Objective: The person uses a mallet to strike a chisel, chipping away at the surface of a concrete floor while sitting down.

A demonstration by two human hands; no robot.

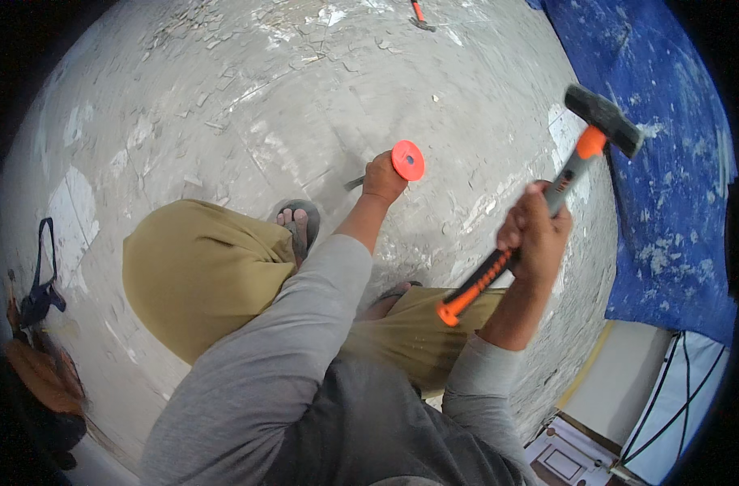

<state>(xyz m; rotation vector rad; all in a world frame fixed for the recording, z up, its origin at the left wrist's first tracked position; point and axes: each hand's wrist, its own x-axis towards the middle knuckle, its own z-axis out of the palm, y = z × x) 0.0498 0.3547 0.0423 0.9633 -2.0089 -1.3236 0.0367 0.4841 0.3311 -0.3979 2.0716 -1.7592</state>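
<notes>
My left hand [386, 177] grips a chisel just below its round orange hand guard [403, 160]. The chisel's dark steel shank [355, 182] slants down from the fist toward the floor; its tip is hard to make out. To the right, my right hand [536, 234] is closed around the grey, black and orange handle of a club hammer [601, 121]. The hammer is raised, its black head up and to the right, apart from the chisel. Beneath both hands spreads a rough grey floor [321, 140] with white patches.
A second hammer [423, 23] lies at the far edge of the floor. Broken chips [190, 27] are scattered at the upper left. A dusty blue tarp [661, 200] hangs or lies along the right. Dark straps and a bag [38, 304] are at the left rim.
</notes>
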